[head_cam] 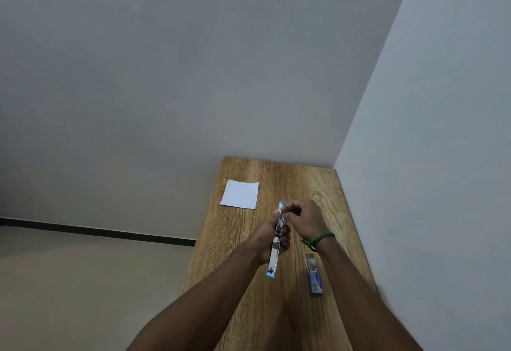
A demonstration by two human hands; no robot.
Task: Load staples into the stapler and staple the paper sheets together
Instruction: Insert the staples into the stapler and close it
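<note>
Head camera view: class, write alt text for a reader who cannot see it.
The left hand holds an opened blue stapler above a wooden table while the right hand pinches at its metal channel. Paper sheets lie further back on the left; a staple box lies on the right.

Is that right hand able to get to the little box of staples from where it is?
Probably yes. The staple box lies open on the table just beside the right forearm, nothing covering it. But the right hand is busy pinching at the stapler.
</note>
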